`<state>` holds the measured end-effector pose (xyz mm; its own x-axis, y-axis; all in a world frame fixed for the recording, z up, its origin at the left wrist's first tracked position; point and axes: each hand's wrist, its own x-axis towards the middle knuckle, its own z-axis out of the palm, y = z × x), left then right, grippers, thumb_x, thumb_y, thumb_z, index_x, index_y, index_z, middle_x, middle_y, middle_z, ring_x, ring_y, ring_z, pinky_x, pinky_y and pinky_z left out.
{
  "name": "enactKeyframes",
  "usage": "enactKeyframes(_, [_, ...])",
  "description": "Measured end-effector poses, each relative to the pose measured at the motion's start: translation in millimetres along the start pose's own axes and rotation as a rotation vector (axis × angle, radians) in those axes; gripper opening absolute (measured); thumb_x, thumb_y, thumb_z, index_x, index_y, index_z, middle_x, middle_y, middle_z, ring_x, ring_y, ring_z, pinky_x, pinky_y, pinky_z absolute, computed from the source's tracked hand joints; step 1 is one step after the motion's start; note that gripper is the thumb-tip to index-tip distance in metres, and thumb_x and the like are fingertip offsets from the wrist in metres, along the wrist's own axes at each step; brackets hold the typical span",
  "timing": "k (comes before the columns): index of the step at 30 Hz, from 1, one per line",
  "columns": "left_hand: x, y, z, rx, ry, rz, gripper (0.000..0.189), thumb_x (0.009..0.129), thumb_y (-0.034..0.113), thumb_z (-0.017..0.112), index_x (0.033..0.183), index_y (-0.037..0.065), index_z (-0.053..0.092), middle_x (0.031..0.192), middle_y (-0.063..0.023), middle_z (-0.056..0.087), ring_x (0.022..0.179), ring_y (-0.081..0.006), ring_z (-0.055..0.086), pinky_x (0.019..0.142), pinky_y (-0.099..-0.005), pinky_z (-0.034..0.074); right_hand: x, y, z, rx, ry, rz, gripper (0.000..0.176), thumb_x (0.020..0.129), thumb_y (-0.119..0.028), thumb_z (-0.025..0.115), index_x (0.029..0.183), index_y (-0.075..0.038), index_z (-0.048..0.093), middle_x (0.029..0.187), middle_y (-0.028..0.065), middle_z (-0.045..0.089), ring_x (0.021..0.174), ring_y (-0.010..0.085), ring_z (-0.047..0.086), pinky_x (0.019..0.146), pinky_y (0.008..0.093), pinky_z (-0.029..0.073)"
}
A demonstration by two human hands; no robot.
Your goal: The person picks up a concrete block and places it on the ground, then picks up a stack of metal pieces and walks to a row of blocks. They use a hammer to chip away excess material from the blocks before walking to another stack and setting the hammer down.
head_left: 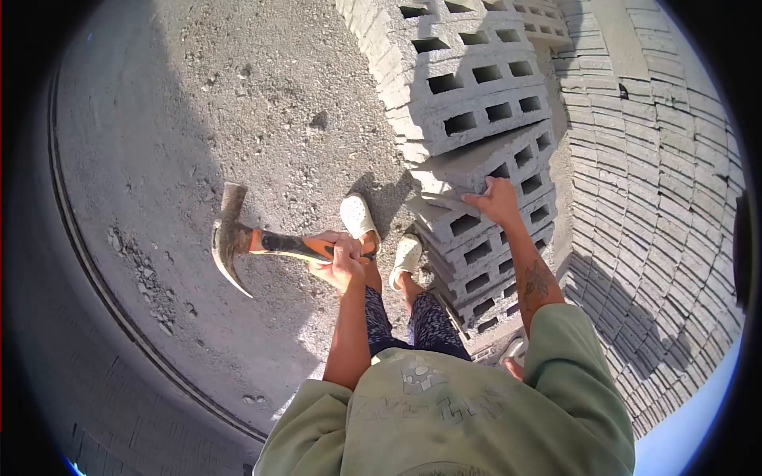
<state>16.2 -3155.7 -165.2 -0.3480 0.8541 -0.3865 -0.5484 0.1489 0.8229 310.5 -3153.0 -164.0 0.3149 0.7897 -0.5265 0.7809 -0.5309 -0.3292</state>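
Note:
My left hand [343, 260] is closed round the orange and black handle of a claw hammer [274, 243]. The hammer is held out to the left over the gravel, its worn metal head pointing away from me. On the right, my right hand [497, 201] grips a grey hollow concrete block [468, 163] at the top of the nearer stack, with fingers at one of its holes. That block sits tilted, and a dark wedge-shaped gap separates it from the farther blocks [476, 75]. Some of my right fingertips are hidden in the hole.
More hollow blocks [488, 278] are stacked below my right hand. A tall wall of stacked blocks [627, 159] rises at the right. Loose gravel [278, 103] covers the ground, with small rubble [143, 278] at the left. Another person's foot [513, 357] shows beside my right arm.

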Motion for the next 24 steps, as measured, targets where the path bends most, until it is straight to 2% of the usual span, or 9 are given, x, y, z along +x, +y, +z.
enactKeyframes(2, [-13, -99, -44, 0.206, -0.153, -0.367, 0.006, 0.075, 0.006, 0.054, 0.074, 0.003, 0.048, 0.055, -0.0038, 0.043, 0.042, -0.0157, 0.041, 0.042, -0.0312, 0.039, -1, 7, 6, -0.013, 0.038, 0.018, 0.047, 0.055, -0.038, 0.076, 0.063, 0.005, 0.059, 0.058, 0.0177, 0.058, 0.066, 0.0371, 0.059, 0.068, 0.0414, 0.046])
enactKeyframes(4, [-6, -151, -38, 1.320, -0.523, -0.562, 0.020, 0.070, 0.010, 0.056, 0.085, -0.003, 0.059, 0.065, -0.0153, 0.057, 0.057, -0.0314, 0.056, 0.055, -0.0390, 0.046, -12, -6, 5, -0.046, -0.045, 0.097, 0.049, 0.055, -0.038, 0.077, 0.065, 0.006, 0.059, 0.059, 0.0186, 0.058, 0.067, 0.0369, 0.060, 0.068, 0.0400, 0.047])
enactKeyframes(7, [7, -155, -58, 1.372, -0.565, -0.562, 0.017, 0.076, 0.015, 0.056, 0.082, -0.001, 0.055, 0.065, -0.0082, 0.054, 0.062, -0.0220, 0.055, 0.057, -0.0355, 0.044, 2, 8, 4, -0.067, 0.042, -0.046, 0.049, 0.056, -0.039, 0.076, 0.060, 0.006, 0.056, 0.057, 0.0198, 0.057, 0.065, 0.0363, 0.059, 0.064, 0.0417, 0.046])
enactKeyframes(8, [5, -130, -53, 1.304, -0.409, -0.589, 0.012, 0.077, 0.011, 0.055, 0.081, 0.000, 0.055, 0.065, -0.0104, 0.058, 0.056, -0.0191, 0.056, 0.050, -0.0335, 0.043, 2, 7, 1, -0.064, 0.039, -0.020, 0.049, 0.056, -0.039, 0.076, 0.060, 0.006, 0.056, 0.057, 0.0198, 0.057, 0.065, 0.0363, 0.059, 0.064, 0.0417, 0.046])
enactKeyframes(14, [13, -27, -1, 0.319, -0.080, -0.326, 0.005, 0.076, 0.000, 0.049, 0.071, 0.001, 0.052, 0.052, -0.0028, 0.048, 0.041, -0.0062, 0.045, 0.038, -0.0281, 0.041, -1, 1, 2, -0.045, -0.012, 0.017, 0.050, 0.057, -0.040, 0.076, 0.058, 0.005, 0.055, 0.056, 0.0187, 0.056, 0.066, 0.0371, 0.057, 0.067, 0.0438, 0.044])
enactKeyframes(18, [-9, -112, -30, 1.158, -0.432, -0.418, 0.017, 0.071, 0.012, 0.054, 0.078, -0.004, 0.056, 0.061, -0.0143, 0.055, 0.057, -0.0265, 0.057, 0.060, -0.0385, 0.049, -6, 2, 11, -0.067, 0.028, -0.017, 0.051, 0.056, -0.041, 0.076, 0.058, 0.005, 0.055, 0.055, 0.0178, 0.056, 0.064, 0.0375, 0.055, 0.067, 0.0435, 0.044])
enactKeyframes(19, [12, -130, -29, 1.460, -0.518, -0.813, 0.031, 0.068, 0.017, 0.055, 0.090, -0.006, 0.057, 0.069, -0.0197, 0.057, 0.065, -0.0336, 0.057, 0.067, -0.0403, 0.047, -9, 5, 15, -0.007, 0.019, -0.019, 0.051, 0.056, -0.042, 0.076, 0.059, 0.005, 0.056, 0.055, 0.0178, 0.056, 0.064, 0.0373, 0.056, 0.068, 0.0435, 0.044])
enactKeyframes(23, [14, -102, -51, 1.154, -0.226, -0.804, 0.029, 0.069, 0.016, 0.056, 0.090, -0.004, 0.057, 0.068, -0.0173, 0.057, 0.063, -0.0296, 0.057, 0.062, -0.0398, 0.045, -2, -2, 0, -0.114, -0.004, -0.040, 0.052, 0.060, -0.043, 0.075, 0.068, 0.006, 0.061, 0.060, 0.0173, 0.059, 0.070, 0.0351, 0.058, 0.071, 0.0419, 0.045])
enactKeyframes(24, [14, -90, -60, 1.076, -0.155, -0.655, 0.021, 0.073, 0.018, 0.058, 0.084, 0.001, 0.053, 0.059, -0.0101, 0.051, 0.050, -0.0208, 0.050, 0.048, -0.0329, 0.040, -4, -7, -1, -0.102, 0.001, -0.037, 0.052, 0.060, -0.043, 0.075, 0.068, 0.006, 0.061, 0.060, 0.0173, 0.059, 0.070, 0.0351, 0.058, 0.071, 0.0419, 0.045])
